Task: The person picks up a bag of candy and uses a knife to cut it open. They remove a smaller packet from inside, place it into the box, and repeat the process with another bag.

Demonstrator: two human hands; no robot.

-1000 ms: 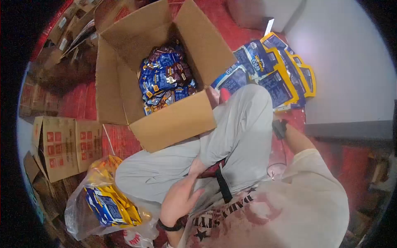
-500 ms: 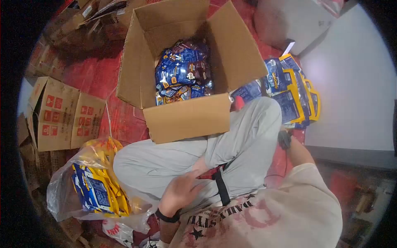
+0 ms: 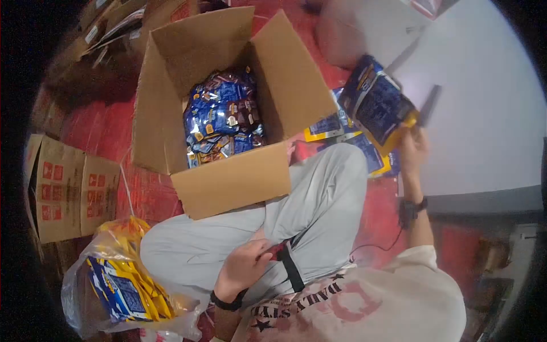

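My right hand grips the yellow bottom corner of a flat blue-and-yellow pouch. It is raised and tilted over the floor on the right. Beneath it lie more pouches of the same look, partly hidden by the raised one and my knee. Over my lap rests my left hand, holding nothing, its fingers loosely apart near my ankle. In front of my legs stands an open cardboard box. Inside it is a heap of small shiny blue and brown packets.
A clear plastic bag with several blue-and-yellow pouches sits by my left knee. A printed carton stands at the left, with more cartons behind. A white panel borders the right side above the red floor.
My right hand has come up from beside my knee and lifted a pouch off the pile on the right. My left hand stays over my lap. The view has shifted right.
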